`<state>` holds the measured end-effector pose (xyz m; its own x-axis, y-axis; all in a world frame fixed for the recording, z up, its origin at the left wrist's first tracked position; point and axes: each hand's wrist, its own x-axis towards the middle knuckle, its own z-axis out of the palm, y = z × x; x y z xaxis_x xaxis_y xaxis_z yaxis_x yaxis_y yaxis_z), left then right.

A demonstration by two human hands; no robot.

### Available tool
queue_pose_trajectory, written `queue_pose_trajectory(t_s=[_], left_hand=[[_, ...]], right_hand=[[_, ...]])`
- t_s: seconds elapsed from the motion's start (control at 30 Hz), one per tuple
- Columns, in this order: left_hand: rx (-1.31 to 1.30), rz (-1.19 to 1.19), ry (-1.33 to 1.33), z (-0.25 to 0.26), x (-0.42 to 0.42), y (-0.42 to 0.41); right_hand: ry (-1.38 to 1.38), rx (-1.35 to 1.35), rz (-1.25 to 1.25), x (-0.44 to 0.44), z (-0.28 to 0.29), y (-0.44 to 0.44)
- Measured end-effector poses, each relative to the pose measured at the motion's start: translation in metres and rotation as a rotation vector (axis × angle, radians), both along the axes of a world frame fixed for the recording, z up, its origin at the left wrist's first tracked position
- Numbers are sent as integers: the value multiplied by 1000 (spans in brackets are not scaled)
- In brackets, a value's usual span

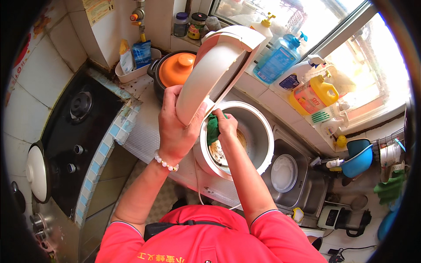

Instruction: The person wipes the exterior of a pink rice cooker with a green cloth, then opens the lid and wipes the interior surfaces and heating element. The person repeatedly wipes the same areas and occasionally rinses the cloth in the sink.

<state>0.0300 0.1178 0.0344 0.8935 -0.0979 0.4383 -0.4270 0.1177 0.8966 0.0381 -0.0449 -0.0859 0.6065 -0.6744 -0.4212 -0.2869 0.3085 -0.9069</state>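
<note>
A white rice cooker body point(268, 144) stands on the counter with its inside showing; brown and dark stains mark its bottom. Its white lid point(205, 77) is raised, and my left hand point(181, 126) grips the lower end of it, a beaded bracelet on the wrist. My right hand point(225, 125) reaches over the cooker's opening and pinches a green cloth point(213, 129) against the inner rim, close below the lid. Part of the cloth is hidden behind the fingers. A white cord hangs down from the cooker at the counter's front edge.
A dark pot with an orange lid point(176, 69) sits behind the lid. Left is a black gas stove point(98, 98) with a white-lidded pan point(37, 172). At right, a steel sink point(304, 194) holds a white bowl point(284, 173). Detergent bottles point(279, 59) line the windowsill.
</note>
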Motion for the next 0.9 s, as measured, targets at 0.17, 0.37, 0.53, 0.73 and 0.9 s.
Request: queue_pose_trajectory(t_s=[0.17,0.37,0.53,0.73,0.9], left_hand=[[13,8,23,0,4,1],[3,41,0,-2,3,0],[-67,4,40,-4,2,-3],[-63,2,38,-3,3,-1],[-26,6,1,-5,3,0]], right_hand=[[-113,6,-141,20,-31,-32],[-30,120,124,-3,-5,-2],[34,-157,214,-33,-3,21],[161,-147,713,-65,28,2],[-169,-175,502,-69,41,-25]])
